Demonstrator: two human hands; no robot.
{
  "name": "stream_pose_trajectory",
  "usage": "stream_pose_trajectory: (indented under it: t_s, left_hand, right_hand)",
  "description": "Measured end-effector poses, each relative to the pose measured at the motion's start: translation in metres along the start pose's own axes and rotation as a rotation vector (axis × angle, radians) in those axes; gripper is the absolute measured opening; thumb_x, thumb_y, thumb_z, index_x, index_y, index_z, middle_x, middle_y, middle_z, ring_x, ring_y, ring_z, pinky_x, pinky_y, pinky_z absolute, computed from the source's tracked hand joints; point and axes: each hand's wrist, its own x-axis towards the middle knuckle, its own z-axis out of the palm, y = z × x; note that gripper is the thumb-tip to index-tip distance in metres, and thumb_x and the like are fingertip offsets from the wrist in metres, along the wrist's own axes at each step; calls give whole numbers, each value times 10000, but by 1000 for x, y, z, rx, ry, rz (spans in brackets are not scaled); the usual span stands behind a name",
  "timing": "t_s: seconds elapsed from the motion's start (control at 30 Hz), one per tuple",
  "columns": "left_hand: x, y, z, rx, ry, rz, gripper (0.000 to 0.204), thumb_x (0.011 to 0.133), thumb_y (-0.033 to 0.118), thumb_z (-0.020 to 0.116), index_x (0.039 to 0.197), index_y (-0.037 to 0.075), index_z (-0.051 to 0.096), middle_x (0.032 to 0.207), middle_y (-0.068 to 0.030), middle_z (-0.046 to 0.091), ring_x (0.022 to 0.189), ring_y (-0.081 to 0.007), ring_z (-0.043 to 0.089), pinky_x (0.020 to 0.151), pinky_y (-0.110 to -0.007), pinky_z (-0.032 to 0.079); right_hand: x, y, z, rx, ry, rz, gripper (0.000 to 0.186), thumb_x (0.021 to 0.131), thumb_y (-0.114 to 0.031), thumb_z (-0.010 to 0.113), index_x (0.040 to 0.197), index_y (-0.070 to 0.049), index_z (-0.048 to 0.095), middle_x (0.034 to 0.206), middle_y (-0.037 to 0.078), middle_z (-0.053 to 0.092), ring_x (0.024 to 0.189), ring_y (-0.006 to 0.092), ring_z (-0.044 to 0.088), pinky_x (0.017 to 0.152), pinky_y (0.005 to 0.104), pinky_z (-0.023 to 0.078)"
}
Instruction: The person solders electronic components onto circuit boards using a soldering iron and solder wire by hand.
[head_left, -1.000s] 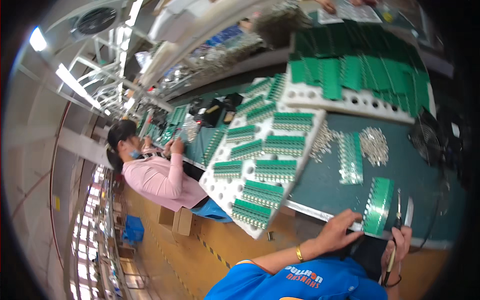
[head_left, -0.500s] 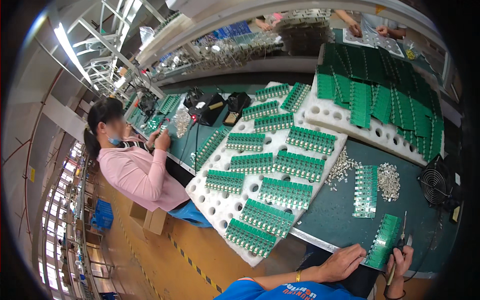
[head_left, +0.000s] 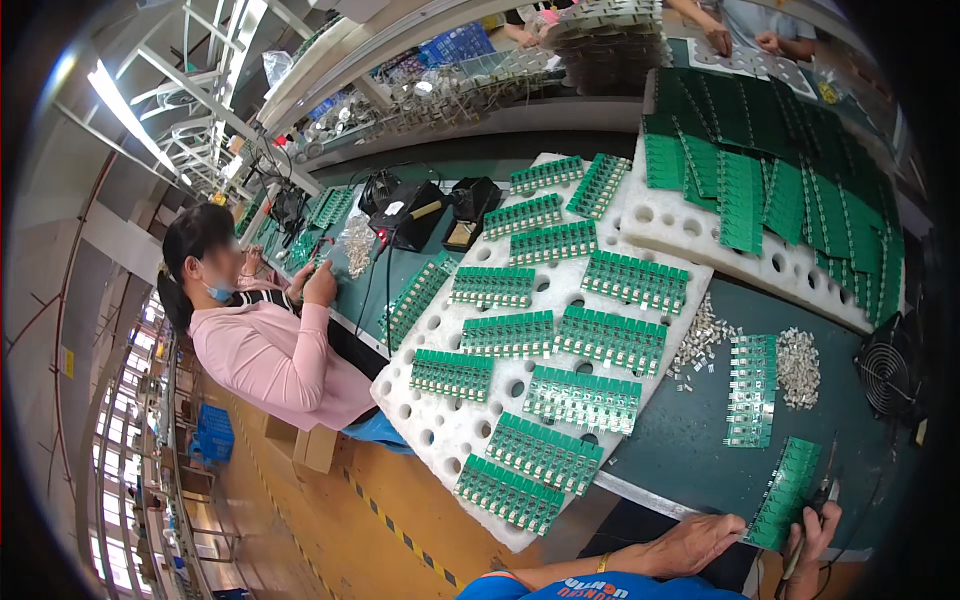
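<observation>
My left hand (head_left: pixel 697 543) is closed in a pinch at the lower left corner of a green circuit board panel (head_left: pixel 785 490). The panel tilts up over the bench's near edge. At its lower right, my right hand (head_left: pixel 815 538) curls around a slim dark-handled tool (head_left: pixel 824 490) whose thin metal tip points up. The tool's exact kind is hard to make out. Just beyond lies another circuit board panel (head_left: pixel 751 390) with small parts along it, between a pile of small whitish components (head_left: pixel 798 368) and a looser pile of components (head_left: pixel 704 335).
A white foam board (head_left: pixel 425 415) with round holes carries several populated panels, left of my hands. Another foam block (head_left: pixel 690 228) bears stacked green panels. A black fan (head_left: pixel 888 370) stands at right. A co-worker in pink (head_left: pixel 270 355) sits at left, near black soldering stands (head_left: pixel 415 215).
The view has shifted slightly, so the bench items sit a little differently in the picture. Both hands stay at the panel, with the tool still in my right hand.
</observation>
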Motion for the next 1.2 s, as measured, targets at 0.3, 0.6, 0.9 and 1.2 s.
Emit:
stream_pose_trajectory:
  t_s: [0.3,0.6,0.9,1.2]
  left_hand:
    - [2,-2,10,161,166,154,244,873,-27,637,1067,33,502,808,-148,597,665,-354,604,567,-416,481]
    - [4,8,10,322,229,113,148,880,-11,627,995,14,537,759,-137,613,624,-305,618,545,-375,483]
    - [-2,-1,16,368,266,200,143,860,-17,610,979,-4,532,748,-138,602,590,-305,593,541,-370,483]
    - [-9,-10,19,419,317,281,172,831,-49,588,990,-6,539,758,-142,607,602,-303,605,545,-369,490]
  right_hand:
    - [7,-3,-2,0,65,-16,311,995,-236,533,1239,-46,502,1031,202,493,894,334,510,778,451,437]
    - [19,-17,-7,127,138,-57,291,960,-259,590,1183,-83,531,1019,187,502,843,347,547,710,462,475]
    - [24,-15,-8,183,220,-107,284,941,-253,606,1148,-69,545,966,182,498,789,345,543,663,459,471]
    - [21,-12,-6,191,227,-79,288,946,-250,594,1153,-57,548,970,193,505,797,349,540,667,456,464]
